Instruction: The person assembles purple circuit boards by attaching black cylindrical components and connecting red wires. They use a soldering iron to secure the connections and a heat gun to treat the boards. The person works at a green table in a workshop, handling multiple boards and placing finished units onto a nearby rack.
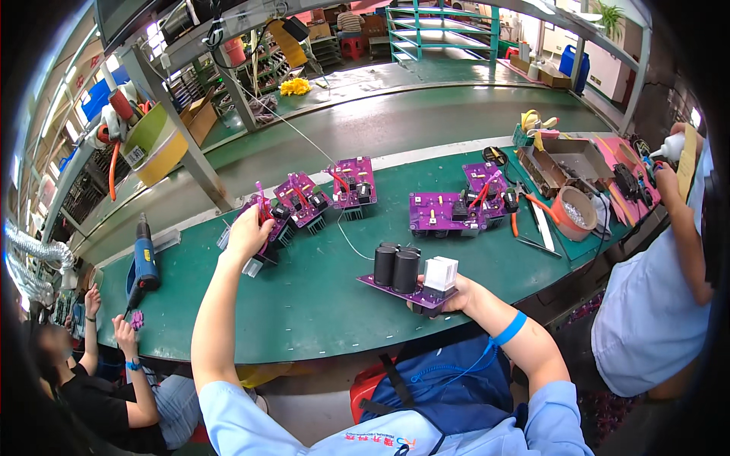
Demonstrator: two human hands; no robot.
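Note:
My right hand (458, 296) holds a purple circuit board (406, 272) from its right end, above the bench's front part. Several black cylindrical capacitors (385, 267) and a white finned block (440, 273) stand up from it. At the left, my left hand (248, 234) is closed over another purple circuit board (280, 229), with metal heat-sink fins below it; its fingertips are partly hidden. Two similar boards, one with red wires (306, 201) and one farther back (354, 184), sit just right of that hand. A blue wrist strap (508, 328) circles my right forearm.
More purple boards (442, 210) stand on the green bench (334, 304) right of centre. Beside them are orange-handled pliers (515, 219), tweezers (538, 245), a parts cup (575, 208) and a cardboard tray (566, 162). A blue heat gun (144, 258) lies left. Co-workers sit on both sides.

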